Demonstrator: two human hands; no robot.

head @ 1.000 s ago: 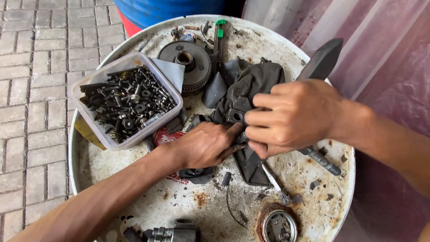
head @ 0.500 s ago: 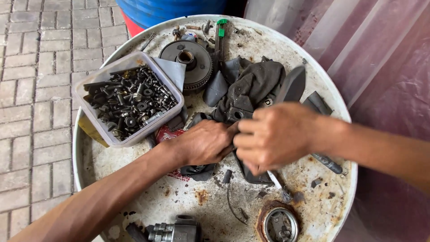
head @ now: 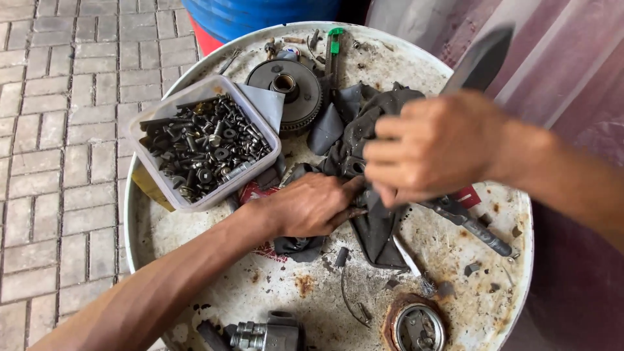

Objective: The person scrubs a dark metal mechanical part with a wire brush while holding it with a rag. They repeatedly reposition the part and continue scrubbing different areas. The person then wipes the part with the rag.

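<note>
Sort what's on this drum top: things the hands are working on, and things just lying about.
In hand:
left hand pressing the dark grey rubber sheet
right hand gripping the long dark knife

Lying about:
clear plastic tub of bolts
round toothed metal gear
green-handled tool

Dark grey rag, blue barrel, rust-speckled white drum top.
</note>
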